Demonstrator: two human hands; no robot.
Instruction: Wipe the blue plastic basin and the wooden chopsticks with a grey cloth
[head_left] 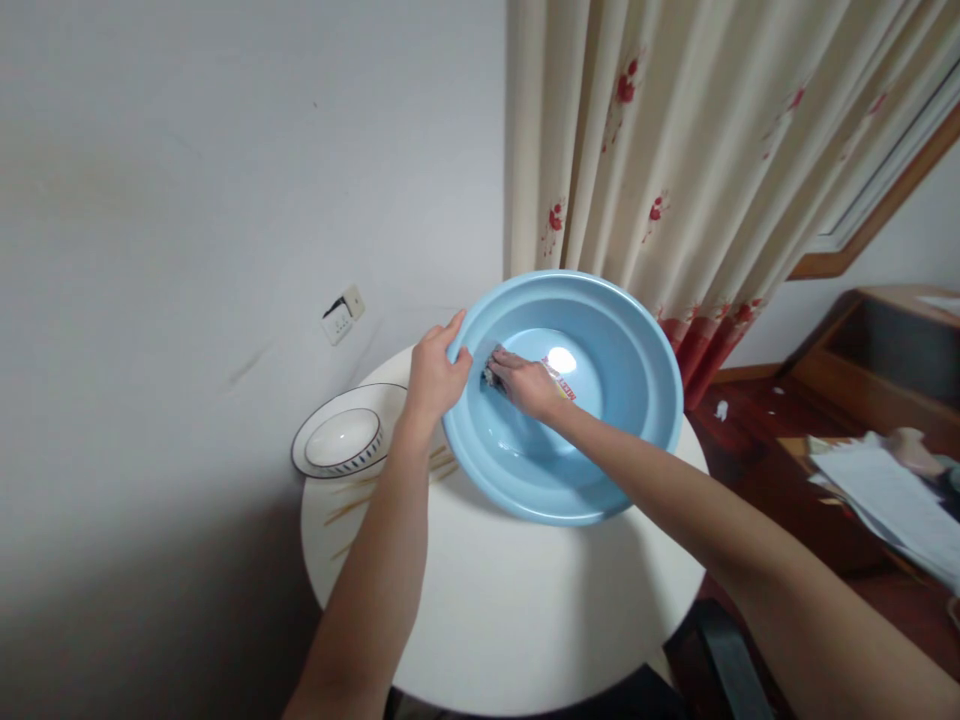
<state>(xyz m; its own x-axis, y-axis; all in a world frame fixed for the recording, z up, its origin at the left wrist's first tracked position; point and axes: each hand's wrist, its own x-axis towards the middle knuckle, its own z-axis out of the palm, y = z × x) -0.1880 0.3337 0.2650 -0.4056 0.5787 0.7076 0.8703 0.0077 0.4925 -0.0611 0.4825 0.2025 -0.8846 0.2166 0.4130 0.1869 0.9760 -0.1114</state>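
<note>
A large light-blue plastic basin point(622, 330) is over the round white table, its opening facing me. My left hand point(437, 370) grips the basin's left rim, thumb inside and fingers around the outside. Inside the basin, my right hand point(529, 383) presses a crumpled grey cloth point(491, 372) against the left inner wall. Most of the cloth is hidden under the fingers. A red printed label point(566, 388) on the basin's bottom is partly covered by my right hand.
On the round white table point(510, 620), a white bowl point(341, 435) sits in a dark-rimmed oval plate point(307, 440) at the left. Several chopsticks point(349, 508) lie near my left forearm. A wall and curtain point(600, 150) stand behind; papers point(885, 500) lie at right.
</note>
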